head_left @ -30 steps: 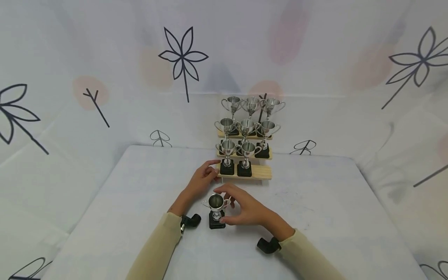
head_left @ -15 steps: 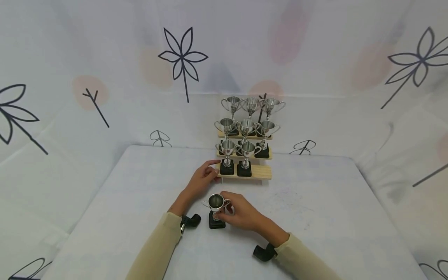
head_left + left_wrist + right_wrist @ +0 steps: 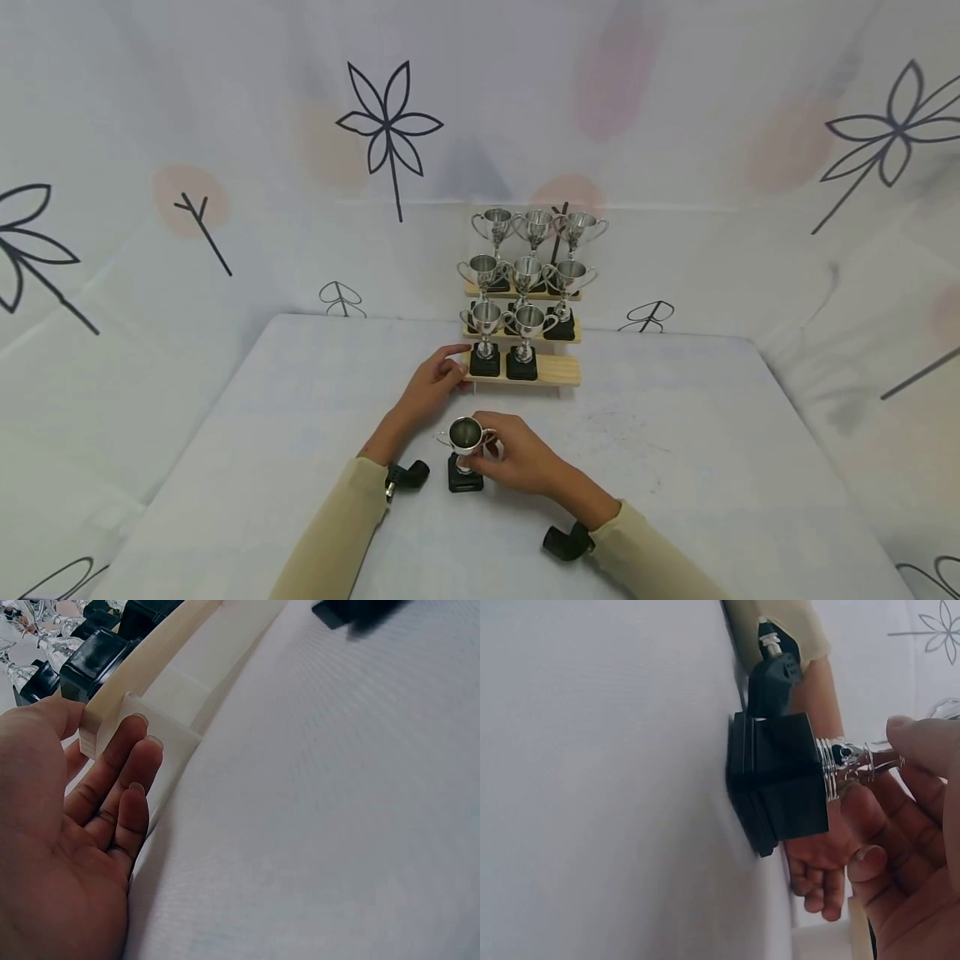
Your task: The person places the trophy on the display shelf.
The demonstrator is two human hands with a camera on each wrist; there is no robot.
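Note:
A small silver two-handled trophy (image 3: 466, 479) with a black base stands near the middle of the table. My right hand (image 3: 517, 454) pinches its stem between thumb and fingers, as the right wrist view shows from the side, with the black base (image 3: 787, 776) close over the white cloth. Farther back is a three-step wooden display stand (image 3: 561, 368). At the left end of its lowest step, my left hand (image 3: 431, 385) grips the board (image 3: 161, 656), its other fingers loosely bent beside the pale support underneath.
Two trophies (image 3: 522, 364) stand on the lowest step, with bare wood to their right. More trophies (image 3: 570, 279) fill the upper two steps, three on each. A white patterned cloth backdrop (image 3: 247, 108) rises behind the table (image 3: 675, 433).
My right fingers, spread around the trophy a second ago, have come together on its stem. The cup has shifted very slightly to the right. My left hand keeps its place on the stand.

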